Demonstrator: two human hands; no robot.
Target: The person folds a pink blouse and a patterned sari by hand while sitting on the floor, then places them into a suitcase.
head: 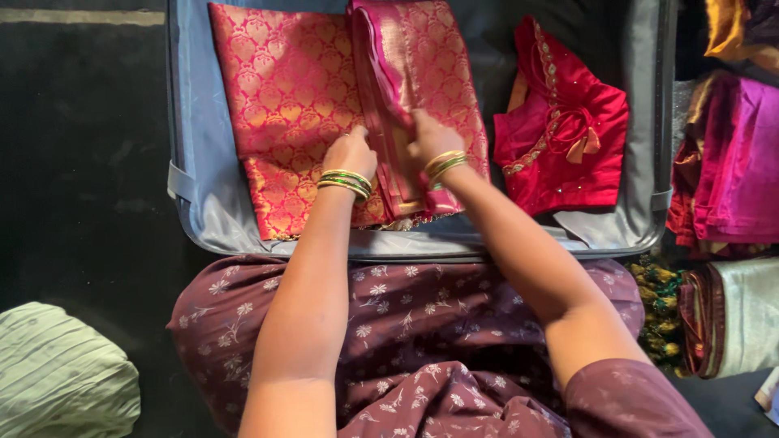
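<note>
An open suitcase (195, 186) with grey lining lies in front of me. Inside at the left is a folded red cloth (284, 89) with a gold pattern. A folded magenta cloth (430, 57) with gold pattern lies over its right side. My left hand (350, 152) presses on the red cloth beside the magenta cloth's edge, fingers curled under. My right hand (432, 138) rests flat on the magenta cloth. Both wrists wear gold and green bangles. A red embroidered blouse (568, 138) lies in the suitcase's right part.
Stacked folded fabrics in purple and pink (730, 162) and a silver-grey one (742, 316) sit to the right of the suitcase. A pale green pleated cloth (57, 373) lies at the lower left on the dark floor. My lap is covered by maroon floral fabric (422, 324).
</note>
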